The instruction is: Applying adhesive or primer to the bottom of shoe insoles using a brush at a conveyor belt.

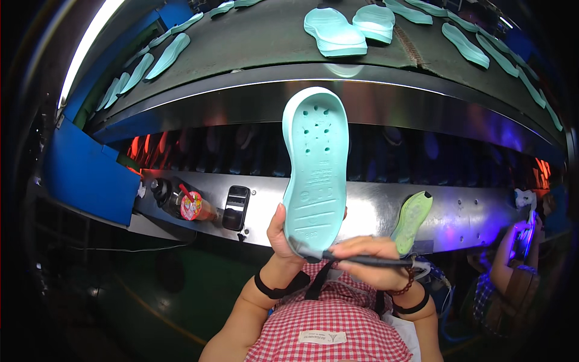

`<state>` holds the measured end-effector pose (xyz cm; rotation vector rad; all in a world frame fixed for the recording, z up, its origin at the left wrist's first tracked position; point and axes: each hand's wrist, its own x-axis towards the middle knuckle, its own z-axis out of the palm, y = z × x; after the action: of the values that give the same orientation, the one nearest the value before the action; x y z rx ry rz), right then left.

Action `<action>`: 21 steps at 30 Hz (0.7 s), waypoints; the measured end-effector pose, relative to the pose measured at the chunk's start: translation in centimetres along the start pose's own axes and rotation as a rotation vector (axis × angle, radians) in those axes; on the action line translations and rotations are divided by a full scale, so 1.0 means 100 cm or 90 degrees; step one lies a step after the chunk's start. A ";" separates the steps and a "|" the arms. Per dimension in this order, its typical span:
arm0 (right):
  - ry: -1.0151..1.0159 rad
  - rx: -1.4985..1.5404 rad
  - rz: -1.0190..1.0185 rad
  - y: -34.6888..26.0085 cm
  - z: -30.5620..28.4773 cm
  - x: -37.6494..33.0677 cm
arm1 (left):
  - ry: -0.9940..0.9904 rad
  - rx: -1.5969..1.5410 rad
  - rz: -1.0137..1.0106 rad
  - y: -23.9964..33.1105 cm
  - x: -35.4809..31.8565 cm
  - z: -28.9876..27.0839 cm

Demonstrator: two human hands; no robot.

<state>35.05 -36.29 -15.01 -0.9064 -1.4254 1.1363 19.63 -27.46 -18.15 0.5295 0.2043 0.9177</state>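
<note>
1. Right, the turquoise sole (316, 172) is held up over the near side of the steel ledge (461, 220), toe pointing away from the person, heel toward the apron, hollow face showing.
2. The left hand (281, 240) is curled round the heel end, thumb along the left edge, one fingertip peeping out on the right; its other fingers are hidden behind.
3. The right hand (377, 273) is closed around a dark-handled tool (368, 260), probably a brush; its head is blurred at the heel rim, so firm contact is hard to confirm.
4. The step in hand seems to be working that rim. The next move probably calls for a steady left grip and a light stroke following the heel's curve.
5. On the ledge, a yellow-green sole (414, 222) lies to the right; a black device (236, 208) and a cup with a red straw (199, 209) sit to the left.
6. Beyond, more turquoise soles rest on a dark belt (259, 45).
</note>
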 end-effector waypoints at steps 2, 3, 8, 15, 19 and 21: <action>-0.059 0.017 -0.054 -0.001 0.000 0.002 | -0.001 -0.032 -0.013 0.002 0.001 0.001; -0.052 0.070 -0.039 0.003 -0.004 0.003 | 0.003 -0.039 -0.028 0.004 0.000 -0.002; -0.078 -0.078 -0.068 0.001 -0.019 0.012 | 0.033 0.069 -0.055 0.010 0.001 -0.014; -0.131 -0.066 -0.142 0.003 -0.012 0.006 | 0.015 -0.058 -0.101 0.016 0.007 -0.006; -0.160 -0.089 -0.142 -0.006 -0.019 0.004 | -0.013 -0.118 -0.235 0.022 0.005 -0.015; -0.158 -0.096 -0.068 -0.001 -0.028 0.004 | -0.043 -0.043 -0.335 0.023 0.005 -0.016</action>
<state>37.80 -35.46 -14.82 -0.8035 -1.7599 1.1005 17.67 -25.38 -18.24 0.4145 0.2355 0.3931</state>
